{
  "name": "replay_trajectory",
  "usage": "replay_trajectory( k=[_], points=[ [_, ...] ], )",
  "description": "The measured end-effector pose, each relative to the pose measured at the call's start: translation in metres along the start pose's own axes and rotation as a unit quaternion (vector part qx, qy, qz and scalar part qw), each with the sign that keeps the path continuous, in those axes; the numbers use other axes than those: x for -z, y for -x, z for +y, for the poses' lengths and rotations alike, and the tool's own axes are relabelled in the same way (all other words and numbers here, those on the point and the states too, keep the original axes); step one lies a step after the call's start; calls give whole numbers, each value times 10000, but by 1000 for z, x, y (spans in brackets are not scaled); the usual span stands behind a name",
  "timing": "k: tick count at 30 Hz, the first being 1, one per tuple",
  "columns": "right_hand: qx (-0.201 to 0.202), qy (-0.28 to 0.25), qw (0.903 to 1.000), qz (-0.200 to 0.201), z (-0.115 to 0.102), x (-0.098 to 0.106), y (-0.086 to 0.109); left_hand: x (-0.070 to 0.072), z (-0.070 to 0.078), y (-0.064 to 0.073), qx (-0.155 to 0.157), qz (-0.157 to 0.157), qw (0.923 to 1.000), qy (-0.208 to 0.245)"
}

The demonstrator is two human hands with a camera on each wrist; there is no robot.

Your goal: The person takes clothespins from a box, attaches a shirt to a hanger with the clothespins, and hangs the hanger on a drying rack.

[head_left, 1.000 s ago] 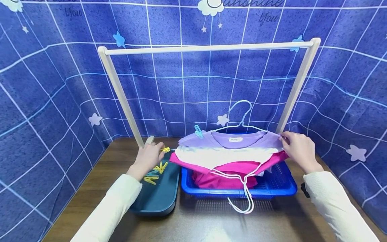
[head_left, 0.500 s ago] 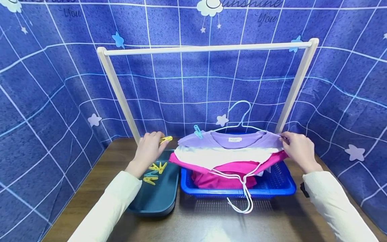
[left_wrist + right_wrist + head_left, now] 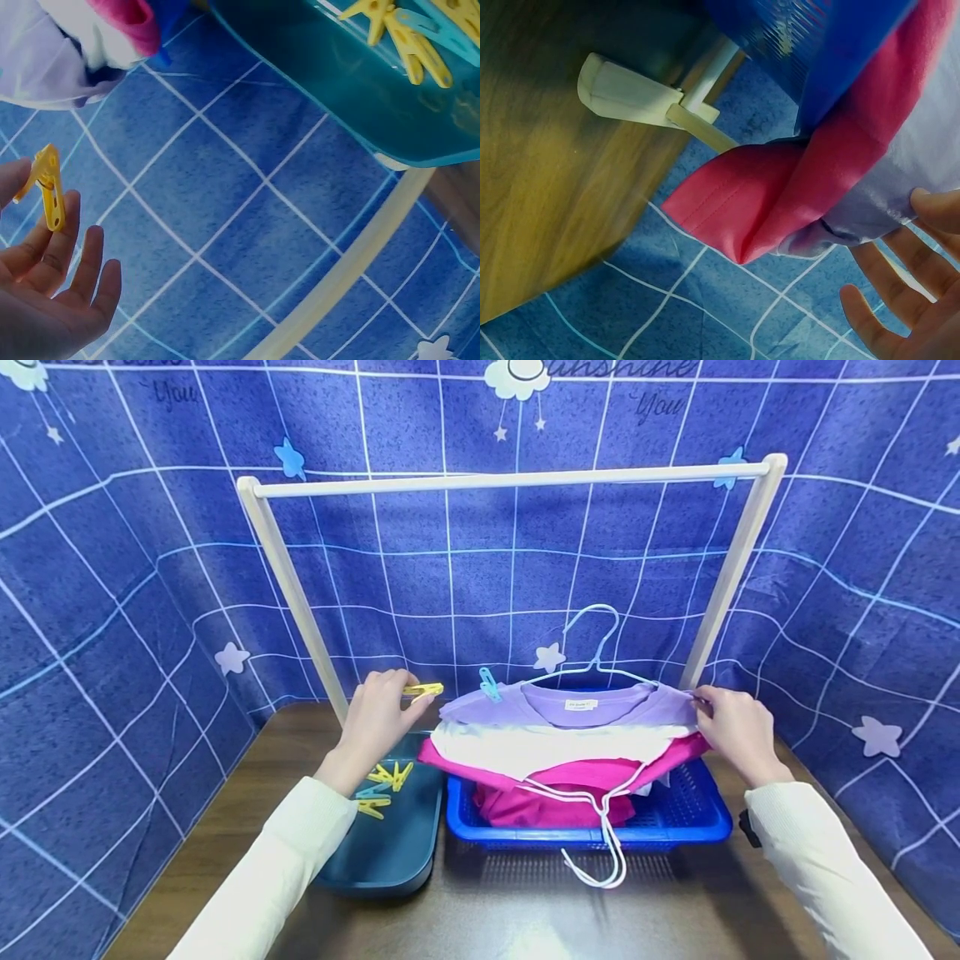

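Between thumb and fingers, my left hand [image 3: 373, 714] pinches a yellow clothespin [image 3: 424, 690], held just left of a lilac shirt [image 3: 495, 710]. My right hand [image 3: 738, 727] pinches that shirt's right shoulder edge. A light blue hanger [image 3: 597, 670] sits in its neckline, hook upward. One blue clothespin [image 3: 489, 683] is clipped on the left shoulder. Under the lilac shirt lie white cloth [image 3: 555, 745] and a bright pink garment [image 3: 585, 773]. White hangers [image 3: 604, 810] poke out towards me, hooks over the basket's front.
A blue plastic basket [image 3: 517, 839] stands beneath the clothes. To its left, a dark teal tray [image 3: 382, 860] holds several yellow and blue clothespins [image 3: 393, 774]. A pale wooden rack [image 3: 517, 479] spans the back. Blue gridded cloth hangs behind the wooden table [image 3: 480, 910].
My left hand has risen from over the tray and moved right with the yellow clothespin, towards the lilac shirt's left shoulder. My right hand keeps its hold on the right shoulder.
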State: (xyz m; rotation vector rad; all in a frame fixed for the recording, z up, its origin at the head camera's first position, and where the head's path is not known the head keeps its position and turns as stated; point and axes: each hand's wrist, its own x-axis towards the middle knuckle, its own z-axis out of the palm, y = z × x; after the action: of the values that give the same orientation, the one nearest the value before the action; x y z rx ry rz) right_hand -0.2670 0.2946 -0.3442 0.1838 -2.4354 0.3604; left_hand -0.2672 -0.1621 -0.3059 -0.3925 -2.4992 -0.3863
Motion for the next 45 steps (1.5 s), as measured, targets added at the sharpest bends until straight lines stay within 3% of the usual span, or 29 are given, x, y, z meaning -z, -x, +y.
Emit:
replay_trajectory(
  k=[8, 17, 25, 38, 45],
  points=[
    [7, 38, 10000, -7, 0, 0, 0, 9, 13, -9, 42, 186, 9995, 268],
    [21, 34, 10000, 13, 0, 1, 0, 15, 27, -18, -198, 543, 9965, 598],
    [-13, 33, 10000, -66, 2, 1, -1, 23, 45, -24, -230, 348, 9959, 803],
    [17, -3, 9999, -109, 2, 2, -2, 23, 74, -30, -903, 567, 9907, 845],
    [-11, 0, 9999, -101, 2, 1, -1, 17, 89, -30, -1186, 447, 9897, 664]
  ],
)
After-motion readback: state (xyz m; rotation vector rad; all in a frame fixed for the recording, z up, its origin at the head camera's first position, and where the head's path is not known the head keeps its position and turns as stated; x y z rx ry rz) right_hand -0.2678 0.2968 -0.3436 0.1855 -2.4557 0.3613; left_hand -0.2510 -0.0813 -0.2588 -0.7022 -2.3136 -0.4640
